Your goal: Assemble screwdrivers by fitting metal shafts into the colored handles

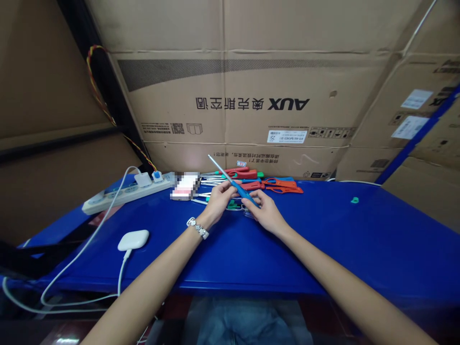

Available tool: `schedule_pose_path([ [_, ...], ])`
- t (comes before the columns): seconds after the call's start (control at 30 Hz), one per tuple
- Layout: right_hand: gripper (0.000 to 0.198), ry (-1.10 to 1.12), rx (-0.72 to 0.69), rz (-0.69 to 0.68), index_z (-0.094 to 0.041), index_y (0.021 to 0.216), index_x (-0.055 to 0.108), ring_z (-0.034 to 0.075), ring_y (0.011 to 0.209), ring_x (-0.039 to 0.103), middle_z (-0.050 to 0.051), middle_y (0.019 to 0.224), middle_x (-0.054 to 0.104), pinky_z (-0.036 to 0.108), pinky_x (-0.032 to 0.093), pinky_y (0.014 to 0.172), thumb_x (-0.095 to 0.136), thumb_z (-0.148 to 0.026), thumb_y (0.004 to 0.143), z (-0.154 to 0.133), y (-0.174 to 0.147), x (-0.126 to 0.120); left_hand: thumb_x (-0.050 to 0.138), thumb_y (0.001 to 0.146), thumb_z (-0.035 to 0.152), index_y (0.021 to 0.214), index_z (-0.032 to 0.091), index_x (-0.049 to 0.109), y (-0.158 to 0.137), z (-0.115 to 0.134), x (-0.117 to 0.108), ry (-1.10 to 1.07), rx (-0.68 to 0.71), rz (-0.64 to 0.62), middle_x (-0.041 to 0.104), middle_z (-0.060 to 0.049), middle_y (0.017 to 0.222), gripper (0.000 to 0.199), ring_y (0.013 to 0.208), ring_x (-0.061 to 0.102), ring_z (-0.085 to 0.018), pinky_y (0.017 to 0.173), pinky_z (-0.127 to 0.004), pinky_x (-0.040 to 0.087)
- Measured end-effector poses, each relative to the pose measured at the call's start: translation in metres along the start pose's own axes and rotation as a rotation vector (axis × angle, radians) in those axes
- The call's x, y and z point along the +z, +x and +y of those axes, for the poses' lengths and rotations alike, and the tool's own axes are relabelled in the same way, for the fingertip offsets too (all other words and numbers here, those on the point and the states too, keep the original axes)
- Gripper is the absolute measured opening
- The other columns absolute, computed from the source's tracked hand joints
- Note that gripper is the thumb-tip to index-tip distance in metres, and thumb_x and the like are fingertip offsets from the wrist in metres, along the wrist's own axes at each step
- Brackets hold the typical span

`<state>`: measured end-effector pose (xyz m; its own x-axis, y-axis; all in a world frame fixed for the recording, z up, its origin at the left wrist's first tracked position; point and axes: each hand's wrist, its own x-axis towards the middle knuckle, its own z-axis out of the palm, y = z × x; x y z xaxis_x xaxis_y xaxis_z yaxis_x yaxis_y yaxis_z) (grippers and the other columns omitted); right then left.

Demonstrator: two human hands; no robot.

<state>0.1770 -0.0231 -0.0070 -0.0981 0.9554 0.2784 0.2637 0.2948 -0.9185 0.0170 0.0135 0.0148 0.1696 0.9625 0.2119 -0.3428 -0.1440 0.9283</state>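
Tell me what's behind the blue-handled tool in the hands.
Behind the blue-handled tool, red-handled tools lie on the blue table, with printed cardboard beyond. The left hand and right hand cover part of the pile; what's there can't be seen.

Flattened brown cardboard walls in the back of the space, its black "AUX" lettering and Chinese print upside down, with a white label stuck below. More cardboard sheets close off both sides. A dark post leans at left, joined by a dark crossbar; a blue bar slants at right. Beneath the glossy blue tabletop, the floor looks dark and reddish.
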Motion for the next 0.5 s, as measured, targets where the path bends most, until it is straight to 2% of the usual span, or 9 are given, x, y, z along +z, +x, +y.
schedule_pose_path([
  [0.17,0.033,-0.121,-0.051,0.033,-0.02,0.097,0.058,0.016,0.06,0.064,0.001,0.075,0.071,0.027,0.046,0.06,0.067,-0.049,0.082,0.0004,-0.0004,-0.0007,0.076,0.065,0.028,0.085,0.013,0.071,-0.0031,0.0016,0.0069,-0.059,-0.055,0.112,0.071,-0.003,0.076,0.026,0.071,0.066,-0.013,0.072,-0.024,0.049],
  [0.4,0.028,-0.378,-0.031,0.077,-0.024,0.099,0.065,0.021,0.077,0.07,0.003,0.085,0.075,0.031,0.048,0.074,0.057,-0.049,0.09,-0.0025,0.0027,0.0009,0.066,0.07,0.024,0.075,0.011,0.068,0.0005,-0.006,0.0037,-0.066,-0.068,0.229,0.068,-0.004,0.07,0.014,0.068,0.065,-0.013,0.069,-0.023,0.048],
  [0.5,0.029,-0.486,-0.03,0.113,-0.026,0.101,0.067,0.023,0.082,0.07,0.003,0.088,0.076,0.031,0.047,0.073,0.055,-0.05,0.09,-0.0064,0.0034,0.0021,0.067,0.069,0.024,0.074,0.011,0.067,0.0029,-0.0082,0.0031,-0.084,-0.053,0.257,0.067,-0.003,0.07,0.014,0.066,0.063,-0.012,0.071,-0.025,0.049],
])
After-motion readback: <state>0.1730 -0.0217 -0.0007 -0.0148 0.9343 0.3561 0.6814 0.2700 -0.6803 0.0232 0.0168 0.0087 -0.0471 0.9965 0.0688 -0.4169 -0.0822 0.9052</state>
